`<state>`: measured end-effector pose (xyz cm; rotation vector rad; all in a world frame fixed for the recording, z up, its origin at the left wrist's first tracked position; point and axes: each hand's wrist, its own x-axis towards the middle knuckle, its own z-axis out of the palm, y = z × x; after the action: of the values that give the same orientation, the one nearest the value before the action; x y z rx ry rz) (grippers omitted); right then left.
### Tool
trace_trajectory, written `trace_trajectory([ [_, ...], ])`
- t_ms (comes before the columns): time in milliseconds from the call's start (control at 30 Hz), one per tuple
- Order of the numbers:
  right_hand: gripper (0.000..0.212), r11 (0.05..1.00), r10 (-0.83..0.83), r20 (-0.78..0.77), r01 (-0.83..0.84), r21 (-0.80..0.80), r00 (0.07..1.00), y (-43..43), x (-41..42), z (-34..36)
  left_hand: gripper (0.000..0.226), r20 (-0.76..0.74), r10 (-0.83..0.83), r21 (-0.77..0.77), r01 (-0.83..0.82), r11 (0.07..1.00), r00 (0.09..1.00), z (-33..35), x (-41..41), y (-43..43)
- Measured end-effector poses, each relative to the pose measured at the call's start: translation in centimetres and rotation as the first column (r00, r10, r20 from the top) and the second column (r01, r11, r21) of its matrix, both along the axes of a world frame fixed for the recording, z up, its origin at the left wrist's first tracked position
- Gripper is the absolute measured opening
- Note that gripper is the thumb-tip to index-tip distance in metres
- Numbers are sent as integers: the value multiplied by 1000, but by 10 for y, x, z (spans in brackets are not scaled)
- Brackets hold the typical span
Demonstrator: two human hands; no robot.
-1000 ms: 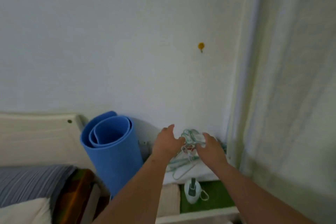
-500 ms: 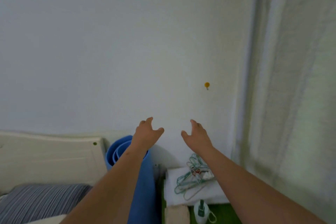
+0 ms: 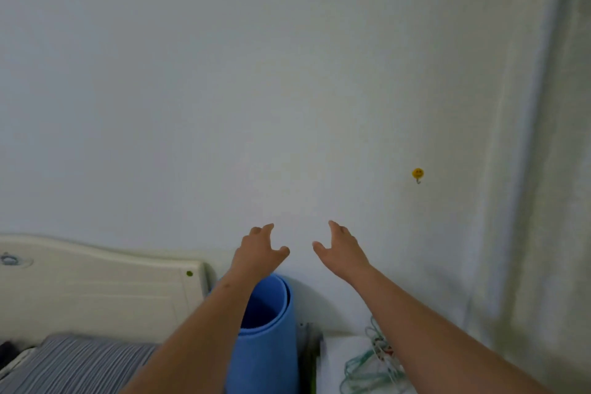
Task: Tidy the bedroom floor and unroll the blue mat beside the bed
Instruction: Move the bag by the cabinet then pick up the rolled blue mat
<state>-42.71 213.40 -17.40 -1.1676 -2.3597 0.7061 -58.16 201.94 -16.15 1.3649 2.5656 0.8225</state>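
Two empty hands, left (image 3: 259, 251) and right (image 3: 343, 249), fingers spread, hover above one upright rolled blue mat (image 3: 267, 342); one headboard (image 3: 96, 285) left of it, one hanger bundle (image 3: 371, 365) right.

The mat (image 3: 268, 345) stands rolled on end, its lower part cut off by the bottom edge and its left side hidden behind the left forearm. The hangers (image 3: 367, 365) (a tangle of thin green wire) are partly covered by the right forearm and run off the bottom edge; their number cannot be told. The white surface (image 3: 335, 358) beneath them is cropped too, so what it belongs to is unclear. The bed (image 3: 80, 361) is cut by the left and bottom edges. The curtain (image 3: 543, 169) at the right is blurred. A small blurred object (image 3: 9, 258) on the headboard (image 3: 96, 285) cannot be identified.
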Motion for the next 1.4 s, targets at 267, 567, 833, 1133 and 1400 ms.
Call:
trace_trajectory([
  [267,75,994,99,86,-94,-61,991,69,-119,-28,73,-4,108,-97,-108,989,994,-24,-119,37],
  [567,81,979,205,334,-188,-80,920,108,-243,-123,76,-18,9,-287,-14,958,1000,-102,-246,99],
  [833,80,982,180,492,-127,-139,852,124,-326,-186,84,36,-184,-513,176,840,982,-188,-332,137],
  [1133,84,977,201,603,-116,-178,772,136,-361,-234,89,133,-316,-584,332,741,939,-244,-357,180],
  [1400,79,987,143,720,-45,-154,679,159,-361,-259,88,211,-286,-589,355,726,935,-272,-374,183],
])
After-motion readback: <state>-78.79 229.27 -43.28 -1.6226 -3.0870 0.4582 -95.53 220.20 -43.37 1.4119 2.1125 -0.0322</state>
